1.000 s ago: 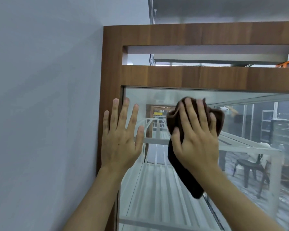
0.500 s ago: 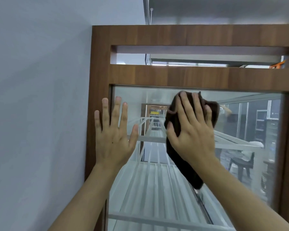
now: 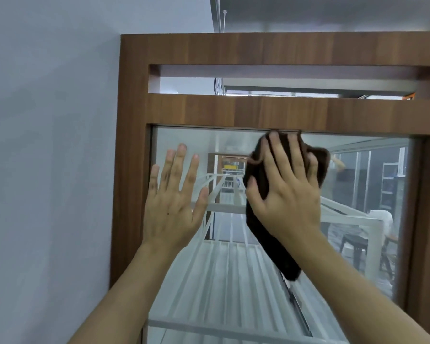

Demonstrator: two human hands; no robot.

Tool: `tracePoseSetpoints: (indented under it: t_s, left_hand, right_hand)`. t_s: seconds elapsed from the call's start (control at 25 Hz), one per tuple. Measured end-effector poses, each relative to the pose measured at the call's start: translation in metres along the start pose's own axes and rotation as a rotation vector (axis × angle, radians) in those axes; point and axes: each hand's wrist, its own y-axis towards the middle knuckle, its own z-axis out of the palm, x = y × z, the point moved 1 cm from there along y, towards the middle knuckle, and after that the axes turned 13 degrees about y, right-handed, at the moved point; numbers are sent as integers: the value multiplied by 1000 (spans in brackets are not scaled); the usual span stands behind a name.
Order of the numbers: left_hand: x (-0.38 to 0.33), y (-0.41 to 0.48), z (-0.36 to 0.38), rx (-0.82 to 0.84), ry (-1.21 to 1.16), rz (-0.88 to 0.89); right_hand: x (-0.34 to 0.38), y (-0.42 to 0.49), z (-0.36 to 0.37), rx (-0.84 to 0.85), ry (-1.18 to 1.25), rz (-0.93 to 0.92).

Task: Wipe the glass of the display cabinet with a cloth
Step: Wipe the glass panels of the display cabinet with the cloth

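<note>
Right hand has climbed over the last second. The cloth under it sat a little below the top of the pane; its upper fold now meets the top edge of the glass, right under the wooden frame. Left hand has held its spot near the left edge of the pane and now reads as more on the glass than on the frame.

Judgement: this is the top of an upward stroke. The upper band is getting covered, and the next pass likely runs sideways or back down. Most of the pane below and to the right looks unwiped.

Hands: the right is flat, fingers spread and fairly straight, pressing the cloth to the glass rather than gripping it. The left is released, palm and straight fingers flat on the glass, holding nothing, probably bracing.

Materials: the cloth is dark brown, soft and nappy, bunched at the fingertips, with a long limp tail hanging below the wrist. The glass is smooth, hard and strongly reflective. The display cabinet has a flat, square-edged, wood-grain frame. White slatted shelves show behind the pane. A matte pale wall butts the cabinet's left side.
</note>
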Motion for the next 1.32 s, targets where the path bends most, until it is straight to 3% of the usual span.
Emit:
tracePoseSetpoints:
  t_s: [0.08,0.16,0.28,0.44,0.56,0.68,0.8,0.96,1.08,1.2,1.32]
  left_hand:
    - [-6,-1,3,5,-62,-34]
    - [-9,-1,5,2,-90,-62]
    - [-11,-2,6,-20,-103,-53]
    - [-16,-3,6,-24,-81,-39]
    - [-25,-3,5,-9,-93,-27]
    - [-38,-4,1,-10,-105,-40]
    - [-53,-4,-4,-4,-132,-2]
    - [-77,-9,-7,27,-137,35]
    - [-87,-13,-7,51,-135,10]
    - [-94,-12,-7,44,-138,-28]
    - [-104,-11,-6,36,-118,-64]
  right_hand:
    - [23,11,9,4,34,-11]
    - [37,-11,21,71,60,-139]
    - [8,-63,11,119,15,-225]
    - [-40,-39,-16,40,-7,-92]
    - [-23,4,-16,-4,12,-8]
    - [-11,-34,-3,104,23,-166]
    - [-46,-81,-17,160,-37,-274]
    - [-84,-39,-40,38,-21,-83]
    - [-59,-3,-33,-19,28,-18]
    - [-50,-29,-24,83,14,-147]
    - [-90,-66,-41,147,-39,-239]
